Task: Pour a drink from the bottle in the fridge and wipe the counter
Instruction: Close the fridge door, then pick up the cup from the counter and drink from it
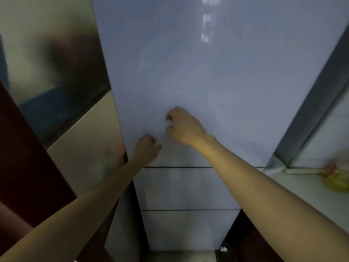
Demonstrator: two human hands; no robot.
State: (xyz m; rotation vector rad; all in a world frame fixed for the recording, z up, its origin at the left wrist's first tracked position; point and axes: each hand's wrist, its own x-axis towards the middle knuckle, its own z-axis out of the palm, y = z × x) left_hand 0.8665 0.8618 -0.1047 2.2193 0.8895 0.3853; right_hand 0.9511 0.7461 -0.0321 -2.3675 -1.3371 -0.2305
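Pale fridge door (188, 72), arms stretched forward, left hand (146, 148), right hand (184, 127), fingers (170, 116) curled holding nothing

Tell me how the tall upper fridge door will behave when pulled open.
The fridge door looks like one rigid panel, so it should swing as a whole, not flex. Its glossy face shows reflections and no handle, so the left hand and right hand would probably slip there. Being tall, it is likely fairly heavy.
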